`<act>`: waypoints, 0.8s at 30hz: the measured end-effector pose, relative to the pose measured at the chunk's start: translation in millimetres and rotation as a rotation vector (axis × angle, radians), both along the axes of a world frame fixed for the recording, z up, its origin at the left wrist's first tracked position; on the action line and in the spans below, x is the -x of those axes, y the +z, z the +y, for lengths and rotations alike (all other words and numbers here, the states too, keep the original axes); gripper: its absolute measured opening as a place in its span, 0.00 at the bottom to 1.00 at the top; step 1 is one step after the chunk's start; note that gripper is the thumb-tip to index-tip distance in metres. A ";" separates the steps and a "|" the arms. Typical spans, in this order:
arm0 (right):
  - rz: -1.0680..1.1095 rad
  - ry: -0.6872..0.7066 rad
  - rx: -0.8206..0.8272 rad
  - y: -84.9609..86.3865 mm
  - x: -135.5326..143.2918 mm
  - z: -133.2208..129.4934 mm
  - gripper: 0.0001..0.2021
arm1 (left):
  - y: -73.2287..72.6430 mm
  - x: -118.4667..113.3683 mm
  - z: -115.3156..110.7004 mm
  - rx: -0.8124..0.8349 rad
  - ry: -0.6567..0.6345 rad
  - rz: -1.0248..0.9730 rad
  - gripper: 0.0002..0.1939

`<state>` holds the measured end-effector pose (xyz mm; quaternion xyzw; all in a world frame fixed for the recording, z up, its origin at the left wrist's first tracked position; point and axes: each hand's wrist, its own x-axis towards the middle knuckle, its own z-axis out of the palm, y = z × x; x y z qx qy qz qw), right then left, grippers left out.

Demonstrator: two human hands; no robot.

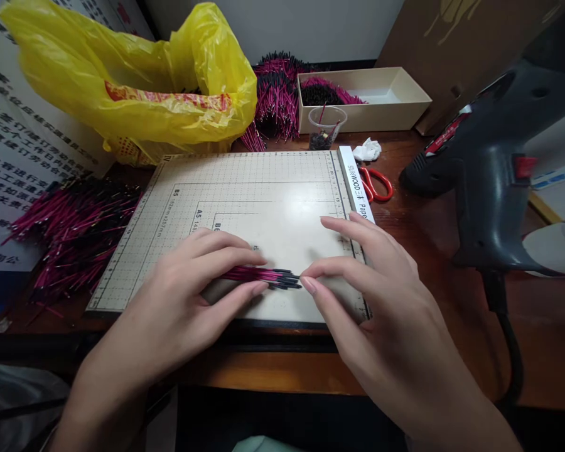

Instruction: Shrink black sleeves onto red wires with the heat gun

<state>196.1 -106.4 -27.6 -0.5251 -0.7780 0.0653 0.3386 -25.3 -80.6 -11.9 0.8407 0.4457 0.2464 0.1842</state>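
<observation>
Just above the gridded board of a paper cutter, my left hand holds a small bundle of magenta wires between thumb and fingers. The bundle lies sideways, with its black-sleeved ends pointing right. My right hand has thumb and forefinger pinched at the tip of one black end, while its other fingers stay raised and spread. The fingertips hide exactly how much of that end is gripped. The rest of the bundle is covered by my left hand.
Loose magenta wires are heaped left of the board. Behind it stand a yellow plastic bag, another wire pile, a cardboard box and a plastic cup. To the right are red-handled scissors and a corded heat gun.
</observation>
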 end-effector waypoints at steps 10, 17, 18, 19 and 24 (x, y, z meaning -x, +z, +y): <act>0.226 0.051 -0.134 17.7 18.8 0.9 0.06 | 0.8 -3.9 -6.9 -0.263 0.042 -0.262 0.08; 0.312 0.140 -0.182 19.0 36.7 4.8 0.05 | 0.0 5.6 -10.1 -0.353 0.002 -0.367 0.11; 0.321 0.148 -0.192 20.2 39.2 5.0 0.05 | 0.4 6.9 -10.7 -0.361 -0.002 -0.372 0.11; 0.329 0.150 -0.200 21.3 41.5 5.1 0.05 | 0.7 8.3 -11.4 -0.366 0.000 -0.373 0.11; 0.356 0.169 -0.217 25.0 49.3 3.9 0.06 | 1.1 13.9 -14.9 -0.387 0.020 -0.364 0.11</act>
